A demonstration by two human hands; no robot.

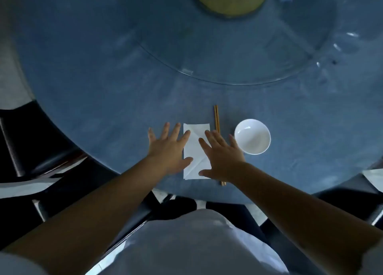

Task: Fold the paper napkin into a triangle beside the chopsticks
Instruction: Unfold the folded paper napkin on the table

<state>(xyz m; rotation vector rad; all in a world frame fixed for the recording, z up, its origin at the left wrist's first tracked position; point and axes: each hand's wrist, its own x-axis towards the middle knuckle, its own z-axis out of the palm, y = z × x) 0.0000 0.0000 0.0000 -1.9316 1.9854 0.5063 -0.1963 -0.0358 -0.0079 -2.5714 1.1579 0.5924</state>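
A white paper napkin (195,148) lies flat on the blue table, long side running away from me, with diagonal creases across it. A pair of wooden chopsticks (216,118) lies just right of it, partly hidden under my right hand. My left hand (167,148) rests flat with fingers spread on the napkin's left edge. My right hand (221,154) lies flat and spread over the napkin's right edge and the chopsticks. Neither hand grips anything.
A white empty bowl (252,136) stands right of the chopsticks, close to my right hand's little finger. A glass turntable (228,81) covers the table's centre, on a brass base (229,1). Dark chairs (31,146) stand at the left and below the table's near edge (186,196).
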